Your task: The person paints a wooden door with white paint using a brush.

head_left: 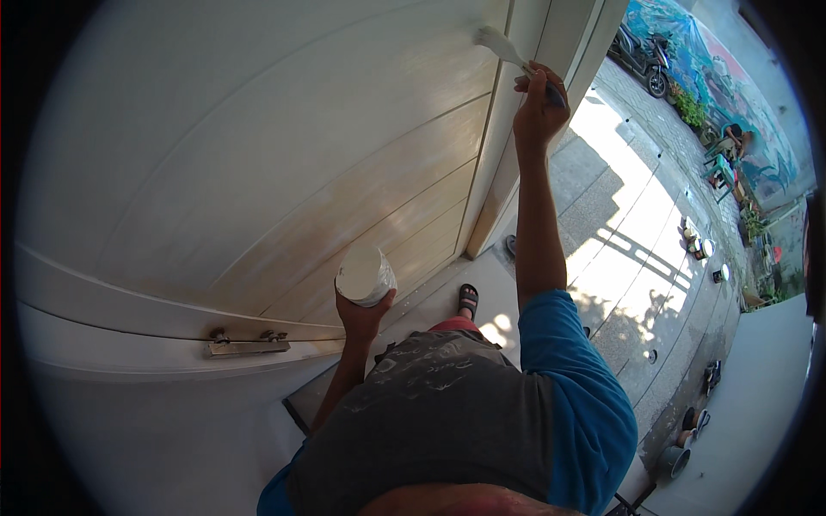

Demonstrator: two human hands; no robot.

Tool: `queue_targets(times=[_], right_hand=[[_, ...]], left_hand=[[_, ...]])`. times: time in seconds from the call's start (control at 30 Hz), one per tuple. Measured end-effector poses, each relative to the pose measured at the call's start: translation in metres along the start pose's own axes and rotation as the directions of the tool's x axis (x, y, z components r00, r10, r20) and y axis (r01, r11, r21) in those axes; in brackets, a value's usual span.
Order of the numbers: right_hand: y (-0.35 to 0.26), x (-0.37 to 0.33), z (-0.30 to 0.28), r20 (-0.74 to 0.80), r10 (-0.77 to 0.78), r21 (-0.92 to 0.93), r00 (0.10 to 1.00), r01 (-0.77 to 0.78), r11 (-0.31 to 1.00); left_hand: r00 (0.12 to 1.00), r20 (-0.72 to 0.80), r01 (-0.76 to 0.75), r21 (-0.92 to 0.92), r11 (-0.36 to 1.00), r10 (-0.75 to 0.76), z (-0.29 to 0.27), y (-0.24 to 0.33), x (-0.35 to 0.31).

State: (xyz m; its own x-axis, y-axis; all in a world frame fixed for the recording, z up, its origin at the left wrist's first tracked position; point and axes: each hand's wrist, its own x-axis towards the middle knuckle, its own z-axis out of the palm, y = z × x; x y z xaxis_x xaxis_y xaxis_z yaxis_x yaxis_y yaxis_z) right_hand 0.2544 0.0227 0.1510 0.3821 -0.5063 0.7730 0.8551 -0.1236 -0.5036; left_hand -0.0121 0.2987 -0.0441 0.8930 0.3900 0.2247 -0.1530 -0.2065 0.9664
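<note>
My right hand [542, 103] is raised high at the upper middle, its fingers wrapped round the handle of a paintbrush [503, 46]. White paint coats the bristles, which meet the upper right part of a panelled door [370, 112], close to its edge. Lower down, my left hand [362, 316] grips a tub of white paint [365, 273] from below and holds it in front of the door. Upper boards of the door look white, while the lower ones show patchy beige.
A metal door handle [249, 346] sticks out at lower left. Beside my right arm stands the door frame [516, 181]. Outside on the sunlit paving are paint cans [704, 248], a seated person [734, 142] by a green chair [721, 170], and a parked motorbike [644, 60].
</note>
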Motion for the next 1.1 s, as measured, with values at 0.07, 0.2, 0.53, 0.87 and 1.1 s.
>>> queue_targets(times=[0.07,0.2,0.53,0.87,1.1], right_hand=[[-0.003,0.002,0.005,-0.032,-0.036,-0.063,0.999,0.034,0.997],[-0.034,-0.021,0.034,0.137,-0.280,-0.144,0.950,0.299,0.943],[-0.020,0.007,0.015,0.148,0.109,0.187,0.983,-0.136,0.973],[-0.098,-0.064,0.061,0.447,-0.227,0.330,0.865,0.077,0.941],[-0.046,-0.004,0.038,0.158,0.025,0.197,0.987,-0.057,0.979]], left_hand=[[1.000,0.003,-0.009,-0.006,1.000,0.009,0.001,0.000,0.001],[1.000,-0.009,-0.021,0.025,0.999,0.022,0.004,-0.002,0.004],[0.999,-0.017,-0.037,0.024,0.999,0.037,0.006,-0.001,0.014],[1.000,-0.005,-0.025,0.021,0.999,0.026,0.007,-0.002,0.018],[0.999,-0.029,-0.029,0.012,0.999,0.030,0.005,0.000,0.017]])
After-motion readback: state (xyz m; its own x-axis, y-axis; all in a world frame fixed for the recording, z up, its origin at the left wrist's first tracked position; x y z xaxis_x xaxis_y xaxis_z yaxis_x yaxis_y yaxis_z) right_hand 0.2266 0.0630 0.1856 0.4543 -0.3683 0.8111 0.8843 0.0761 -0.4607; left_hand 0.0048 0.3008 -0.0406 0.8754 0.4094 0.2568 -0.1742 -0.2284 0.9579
